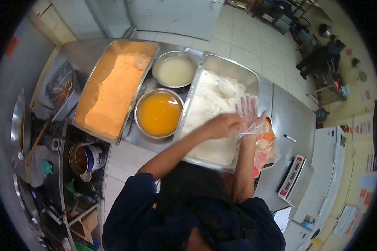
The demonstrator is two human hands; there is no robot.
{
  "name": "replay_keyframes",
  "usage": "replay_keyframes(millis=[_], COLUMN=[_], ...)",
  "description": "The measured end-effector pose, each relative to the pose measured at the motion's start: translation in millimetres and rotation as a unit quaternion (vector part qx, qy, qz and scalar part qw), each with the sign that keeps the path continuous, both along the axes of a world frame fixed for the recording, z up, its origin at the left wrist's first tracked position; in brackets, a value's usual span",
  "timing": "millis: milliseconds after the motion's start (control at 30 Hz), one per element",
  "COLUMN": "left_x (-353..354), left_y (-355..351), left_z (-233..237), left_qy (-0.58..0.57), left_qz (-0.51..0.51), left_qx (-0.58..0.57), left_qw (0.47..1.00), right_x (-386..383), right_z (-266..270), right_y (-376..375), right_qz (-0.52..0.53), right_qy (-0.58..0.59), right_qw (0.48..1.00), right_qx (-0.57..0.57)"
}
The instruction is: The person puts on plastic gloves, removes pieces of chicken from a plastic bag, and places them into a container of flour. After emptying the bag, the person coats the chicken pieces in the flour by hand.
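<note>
In the head view, the white powder tray point(211, 119) is set on the steel counter point(297, 111), and above its right side a clear plastic glove point(255, 125) is being worn on the right hand point(248, 109). That hand is held open, palm showing, fingers spread wide! The bare left hand point(230, 124) is brought in just beside the glove, over the right part of the white powder tray. Its fingers look bent in, but they are blurred, so whether the glove's cuff is gripped cannot be told.

To the left of the white powder tray, two steel bowls are lined up: the bowl of cloudy liquid point(174, 70) is placed farther from the body, the bowl of orange liquid point(159, 113) nearer. Beyond them, farther left of the white powder tray, the orange powder tray point(115, 92) is seen, heaped along its length. Close against the right side of the white powder tray, a plastic bag point(265, 146) with orange and red contents is partly covered by the right forearm. Farther right, a marker point(289, 138) is laid on the counter, and a scale point(291, 178) is stood nearer the body. Well beyond the white powder tray, at upper right, another person point(322, 58) in dark clothing is seen.
</note>
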State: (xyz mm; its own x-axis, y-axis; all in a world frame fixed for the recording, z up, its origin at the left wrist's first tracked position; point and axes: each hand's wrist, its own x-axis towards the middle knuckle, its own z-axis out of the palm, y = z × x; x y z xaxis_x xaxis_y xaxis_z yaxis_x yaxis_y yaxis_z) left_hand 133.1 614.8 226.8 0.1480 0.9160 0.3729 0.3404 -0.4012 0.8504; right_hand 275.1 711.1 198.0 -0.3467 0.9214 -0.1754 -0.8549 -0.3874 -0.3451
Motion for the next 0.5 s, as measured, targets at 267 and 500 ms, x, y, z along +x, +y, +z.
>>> replay_keyframes(millis=[267,500], left_x=[-56,-66], left_y=[179,183], left_z=[-126,-113], left_qy=[0.007,-0.328], left_qz=[0.296,0.091], left_qx=[-0.268,-0.274], left_qw=[0.917,0.899], right_x=[42,66], right_z=[36,-6], right_y=[-47,-57], right_qz=[-0.034,-0.017], right_qy=[-0.343,-0.445], right_qw=[0.934,0.893], right_qx=[0.098,0.065])
